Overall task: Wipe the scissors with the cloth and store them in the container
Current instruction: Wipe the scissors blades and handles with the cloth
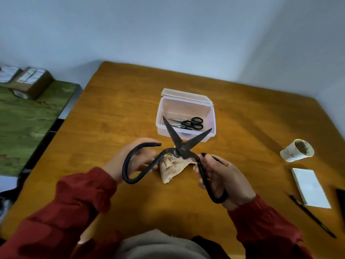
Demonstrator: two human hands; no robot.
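In open container (pixel 164 130): small scissors (pixel 192 123). L hand (pixel 128 161) & R hand (pixel 224 176) fingers grasp big scissors (pixel 182 148), blades spread.

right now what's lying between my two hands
In the head view, the crumpled cloth lies on the table between the left hand and right hand, below the pivot of the opened big scissors.

– What sits on the brown wooden table (pixel 115 113)?
– A clear box (pixel 186 107) with its lid open, a crumpled cloth (pixel 171 170), a dirty paper cup (pixel 296 153), a white notepad (pixel 309 187), and a black pen (pixel 313 217) beside it.
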